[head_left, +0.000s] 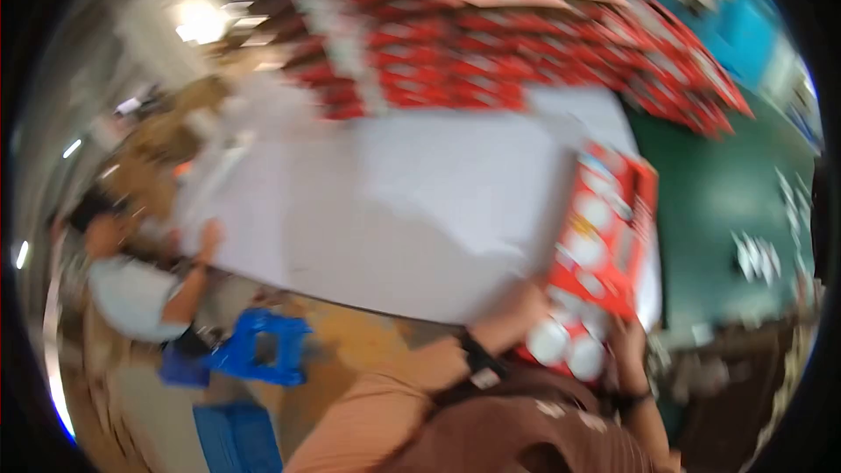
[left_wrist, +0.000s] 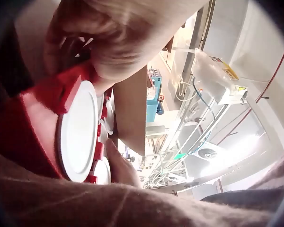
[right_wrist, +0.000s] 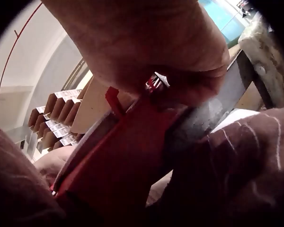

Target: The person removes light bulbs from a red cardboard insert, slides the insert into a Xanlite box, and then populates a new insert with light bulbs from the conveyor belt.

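A red box (head_left: 604, 236) with round white lids (head_left: 549, 342) lies against the person's front in the head view, its flap raised away from the body. The left hand (head_left: 519, 314) is at its left side and the right hand (head_left: 627, 346) at its right side. In the left wrist view, the left hand (left_wrist: 118, 38) curls its fingers over the red edge, beside a white lid (left_wrist: 79, 131). The right hand (right_wrist: 156, 56) grips the red side panel (right_wrist: 128, 156) in the right wrist view; its fingertips are hidden.
A white table (head_left: 420, 201) fills the middle, with stacked red boxes (head_left: 455, 52) along its far side. A green surface (head_left: 710, 210) adjoins at the right. Another person (head_left: 140, 298) is at the left, near a blue stool (head_left: 267, 346).
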The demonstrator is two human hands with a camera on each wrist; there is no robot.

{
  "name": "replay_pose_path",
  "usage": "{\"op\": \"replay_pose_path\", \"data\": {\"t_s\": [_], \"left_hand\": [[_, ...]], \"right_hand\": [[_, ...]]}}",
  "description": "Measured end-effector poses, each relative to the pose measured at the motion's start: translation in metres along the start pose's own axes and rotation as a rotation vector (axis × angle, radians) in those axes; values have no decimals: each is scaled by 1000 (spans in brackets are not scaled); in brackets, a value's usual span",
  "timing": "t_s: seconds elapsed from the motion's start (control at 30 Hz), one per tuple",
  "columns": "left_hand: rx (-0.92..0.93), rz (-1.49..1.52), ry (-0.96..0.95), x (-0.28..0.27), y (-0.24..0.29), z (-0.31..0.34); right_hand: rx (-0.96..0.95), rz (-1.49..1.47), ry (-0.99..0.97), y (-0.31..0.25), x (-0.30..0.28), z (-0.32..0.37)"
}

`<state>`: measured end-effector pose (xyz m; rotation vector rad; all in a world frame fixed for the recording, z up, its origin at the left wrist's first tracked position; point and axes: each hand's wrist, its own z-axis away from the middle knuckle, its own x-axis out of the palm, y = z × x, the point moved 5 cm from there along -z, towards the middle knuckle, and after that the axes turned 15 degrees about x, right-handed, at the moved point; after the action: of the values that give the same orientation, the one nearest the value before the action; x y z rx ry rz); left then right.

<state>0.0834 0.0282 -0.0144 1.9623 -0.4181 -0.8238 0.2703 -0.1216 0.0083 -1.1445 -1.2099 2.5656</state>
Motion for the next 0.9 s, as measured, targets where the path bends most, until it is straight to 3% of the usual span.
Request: {"op": "replay_pose_path", "data": {"t_s": [0.03, 0.07, 0.1, 0.2, 0.27, 0.4, 0.5, 0.57, 0.63, 0.7, 0.9], "left_hand": [[-120, 68, -43, -1, 9, -1], [-54, 181, -99, -5, 27, -7], [50, -93, -66, 0, 0, 1], [68, -214, -138, -18, 62, 7], [-383, -335, -327, -15, 56, 20], [-356, -272, -347, -5, 48, 19], [-195, -165, -235, -6, 50, 15], [-347, -165, -363, -11, 51, 18], [-368, -194, -426, -13, 51, 29], [-381, -223, -490, -10, 50, 34], [-357, -175, -582, -9, 41, 25]], "right_hand": [[28, -130, -10, 13, 1, -3], [73, -151, -5, 33, 4, -15], [78, -145, 51, 26, 0, -5], [129, -39, 0, 26, -7, 26], [149, -18, -52, 30, -5, 32], [158, 73, -13, 23, -5, 33], [165, -10, -91, 27, -4, 30], [144, -61, -151, 24, -10, 35], [133, -114, -216, 26, -10, 43], [144, 97, -221, 31, -6, 49], [145, 34, -198, 27, -7, 47]]}}
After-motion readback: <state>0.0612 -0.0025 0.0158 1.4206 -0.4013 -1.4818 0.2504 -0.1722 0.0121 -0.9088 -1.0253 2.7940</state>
